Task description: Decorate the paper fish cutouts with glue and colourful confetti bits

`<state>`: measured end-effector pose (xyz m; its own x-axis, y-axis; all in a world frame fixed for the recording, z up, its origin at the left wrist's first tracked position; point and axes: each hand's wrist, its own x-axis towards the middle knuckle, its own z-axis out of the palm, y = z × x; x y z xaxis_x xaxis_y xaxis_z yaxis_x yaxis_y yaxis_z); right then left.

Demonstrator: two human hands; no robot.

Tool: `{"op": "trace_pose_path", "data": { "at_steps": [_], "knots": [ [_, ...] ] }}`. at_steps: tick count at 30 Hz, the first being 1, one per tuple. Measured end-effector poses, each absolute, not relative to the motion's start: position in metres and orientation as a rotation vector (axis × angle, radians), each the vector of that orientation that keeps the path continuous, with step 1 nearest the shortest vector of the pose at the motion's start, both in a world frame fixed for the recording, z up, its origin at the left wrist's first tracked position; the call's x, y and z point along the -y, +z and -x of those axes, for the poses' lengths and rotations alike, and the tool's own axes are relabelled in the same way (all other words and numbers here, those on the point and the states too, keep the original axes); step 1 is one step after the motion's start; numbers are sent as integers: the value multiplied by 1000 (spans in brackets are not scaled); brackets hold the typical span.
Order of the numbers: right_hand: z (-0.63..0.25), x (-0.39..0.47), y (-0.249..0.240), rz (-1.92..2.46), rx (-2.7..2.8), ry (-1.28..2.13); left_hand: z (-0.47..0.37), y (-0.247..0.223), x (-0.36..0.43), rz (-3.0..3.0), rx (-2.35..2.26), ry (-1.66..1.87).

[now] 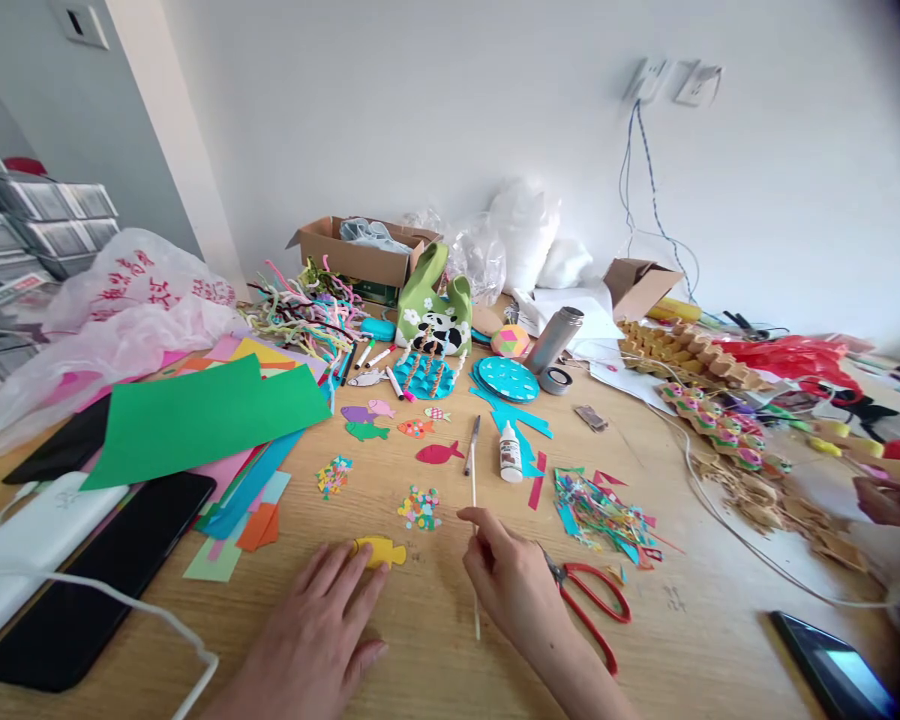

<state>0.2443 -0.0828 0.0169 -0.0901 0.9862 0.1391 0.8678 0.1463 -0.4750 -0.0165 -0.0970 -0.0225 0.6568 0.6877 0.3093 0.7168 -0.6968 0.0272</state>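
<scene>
My left hand (pixel 322 605) lies flat, fingers spread, tips on the yellow fish (pixel 381 551), which rests on the table (pixel 705 645) just nearer me than the dots (pixel 421 508); my right hand (pixel 511 572) pinches the white stick (pixel 474 487); I judge the step in hand to be steadying the fish with the stick ready; the next move calls for a light, steady pinch, the fish held from sliding.

Bright, soft light; blurry, stretched edges
</scene>
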Motion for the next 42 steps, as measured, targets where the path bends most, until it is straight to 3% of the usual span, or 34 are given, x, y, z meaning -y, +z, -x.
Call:
{"op": "trace_pose_path", "data": {
  "at_steps": [8,15,42],
  "knots": [
    [-249,75,48,1274,1772,149,14,-19,84,2785,1268,-351],
    [-254,41,25,1173,1600,-148,13,-20,74,2772,1364,-366],
    [-251,52,0,1178,1575,8,-38,11,22,2728,1601,-59]
  ]
}}
